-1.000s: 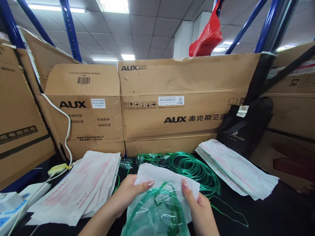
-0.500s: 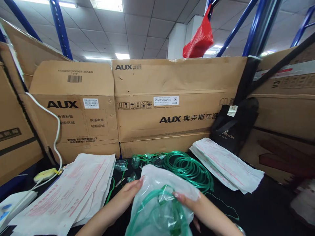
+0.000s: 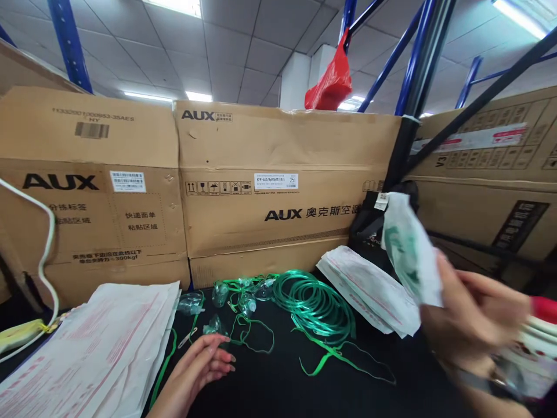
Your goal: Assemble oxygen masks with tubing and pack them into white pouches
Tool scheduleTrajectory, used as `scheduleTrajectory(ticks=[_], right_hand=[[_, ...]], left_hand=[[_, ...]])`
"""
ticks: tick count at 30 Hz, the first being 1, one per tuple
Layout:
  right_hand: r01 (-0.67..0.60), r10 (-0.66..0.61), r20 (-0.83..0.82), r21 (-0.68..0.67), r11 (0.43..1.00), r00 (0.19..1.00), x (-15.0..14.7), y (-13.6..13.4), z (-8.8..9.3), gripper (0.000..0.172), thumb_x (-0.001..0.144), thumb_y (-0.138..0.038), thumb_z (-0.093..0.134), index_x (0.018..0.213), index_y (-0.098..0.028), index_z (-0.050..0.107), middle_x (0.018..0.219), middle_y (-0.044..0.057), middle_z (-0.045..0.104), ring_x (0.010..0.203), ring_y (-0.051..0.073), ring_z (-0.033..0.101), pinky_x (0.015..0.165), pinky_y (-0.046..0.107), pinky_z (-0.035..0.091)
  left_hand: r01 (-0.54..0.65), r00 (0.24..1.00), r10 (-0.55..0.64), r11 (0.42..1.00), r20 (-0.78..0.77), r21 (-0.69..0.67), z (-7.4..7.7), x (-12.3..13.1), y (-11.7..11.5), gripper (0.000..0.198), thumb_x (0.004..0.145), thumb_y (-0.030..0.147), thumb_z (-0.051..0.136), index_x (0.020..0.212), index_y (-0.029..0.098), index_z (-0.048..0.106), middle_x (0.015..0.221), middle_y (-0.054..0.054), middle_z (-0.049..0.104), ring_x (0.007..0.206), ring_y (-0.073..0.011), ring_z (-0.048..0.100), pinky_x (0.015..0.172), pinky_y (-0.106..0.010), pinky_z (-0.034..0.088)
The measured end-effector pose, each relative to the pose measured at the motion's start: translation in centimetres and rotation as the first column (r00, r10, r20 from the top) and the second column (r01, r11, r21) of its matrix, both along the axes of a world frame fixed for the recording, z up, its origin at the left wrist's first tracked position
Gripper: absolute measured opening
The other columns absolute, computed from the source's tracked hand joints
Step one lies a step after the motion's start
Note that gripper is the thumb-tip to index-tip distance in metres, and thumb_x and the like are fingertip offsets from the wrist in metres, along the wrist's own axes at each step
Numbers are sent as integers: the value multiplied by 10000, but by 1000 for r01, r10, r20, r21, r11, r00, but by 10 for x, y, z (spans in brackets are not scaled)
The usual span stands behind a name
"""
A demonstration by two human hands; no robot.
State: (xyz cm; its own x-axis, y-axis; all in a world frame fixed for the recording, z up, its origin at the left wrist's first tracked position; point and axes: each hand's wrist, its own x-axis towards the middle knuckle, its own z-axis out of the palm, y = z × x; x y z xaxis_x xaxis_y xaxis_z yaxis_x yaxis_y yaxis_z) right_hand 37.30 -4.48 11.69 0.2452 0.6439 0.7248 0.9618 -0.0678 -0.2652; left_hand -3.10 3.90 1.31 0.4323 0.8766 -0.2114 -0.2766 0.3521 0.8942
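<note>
My right hand [image 3: 474, 307], blurred by motion, grips a white translucent bag [image 3: 411, 247] by its lower right edge. Green shapes show through the plastic. The bag hangs in the air above a stack of white printed paper pouches [image 3: 369, 290]. My left hand [image 3: 202, 368] is low over the black surface, holding nothing, its fingers loosely bent and apart. Just beyond its fingertips lies a clear mask [image 3: 214, 326]. Several other clear masks [image 3: 220, 293] with green straps lie farther back, beside a coil of green tubing [image 3: 315, 305].
A larger pile of printed pouches [image 3: 100, 342] lies at the left, near a white cable [image 3: 46, 255]. Cardboard boxes [image 3: 278, 226] wall off the back. A black bag [image 3: 365, 223] hangs at the rack post, and a patterned container [image 3: 539, 354] stands far right.
The white bag has gone from both hands at the front centre to my right hand alone, raised at the right. My left hand has let go of it. The view has turned right.
</note>
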Motion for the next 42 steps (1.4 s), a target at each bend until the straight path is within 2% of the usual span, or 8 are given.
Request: scheduleTrajectory(ticks=[3, 14, 18, 22, 25, 30, 36, 42], right_hand=[[203, -136, 359, -156, 967, 923, -9, 44, -17, 231, 814, -152, 486, 1001, -123, 619, 909, 139, 615, 887, 250, 543, 653, 321, 465], [317, -194, 434, -232, 919, 880, 5, 148, -39, 264, 862, -292, 506, 1084, -153, 530, 1085, 68, 562, 902, 183, 576, 755, 378, 491], [320, -203, 432, -217, 922, 879, -8, 142, -46, 408, 822, -365, 542, 1161, -142, 494, 1196, 118, 514, 1076, 256, 494, 889, 463, 395], [377, -283, 429, -151, 914, 858, -18, 105, -56, 649, 743, -318, 617, 1308, -134, 358, 1388, 217, 301, 1298, 405, 118, 979, 625, 120], [479, -394, 350, -200, 855, 850, -8, 90, -57, 709, 769, -424, 552, 1358, -140, 277, 1430, 236, 184, 1289, 465, 5, 918, 694, 91], [458, -396, 230, -482, 747, 889, 18, 108, -50, 671, 771, -613, 403, 1356, -306, 281, 1464, 115, 171, 1261, 484, 140, 856, 687, 230], [407, -375, 189, -615, 676, 908, 26, 140, -51, 711, 683, -671, 464, 1290, -306, 412, 1414, 102, 308, 1227, 512, 204, 835, 711, 220], [405, -356, 202, -567, 717, 912, 20, 132, -51, 703, 735, -656, 398, 1313, -257, 378, 1425, 130, 275, 1253, 484, 172, 870, 711, 172]], left_hand=[[-38, 999, 38, 999, -11, 33, -4, 5, -5, 452, 541, 538, 718, 812, 188, 625, 618, -32, 717, 586, -182, 658, 603, -271, 449], [-58, 998, 58, 998, 3, 6, -16, 1, -2, 404, 598, 501, 700, 840, 187, 618, 587, -18, 705, 567, -171, 651, 594, -260, 448], [10, 1000, -9, 999, 28, -46, -15, -5, 1, 441, 552, 499, 735, 838, 183, 624, 614, -40, 716, 596, -184, 653, 625, -272, 447], [22, 998, -16, 996, 68, -91, -13, -7, 2, 434, 550, 479, 746, 840, 174, 637, 637, -52, 720, 624, -181, 648, 663, -275, 442], [13, 998, -5, 994, 66, -113, -11, -5, 1, 408, 554, 464, 748, 818, 170, 648, 618, -42, 711, 600, -171, 636, 646, -269, 437], [17, 997, -9, 994, 72, -110, -9, -3, -2, 394, 590, 462, 725, 842, 167, 655, 659, -49, 713, 651, -178, 636, 675, -272, 431], [26, 998, -19, 994, 61, -109, -12, -5, -2, 393, 590, 465, 723, 838, 168, 654, 649, -50, 711, 635, -180, 635, 673, -280, 432], [9, 999, -4, 992, 40, -126, -6, -4, -3, 396, 546, 453, 746, 798, 166, 643, 598, -36, 696, 581, -171, 627, 633, -276, 432]])
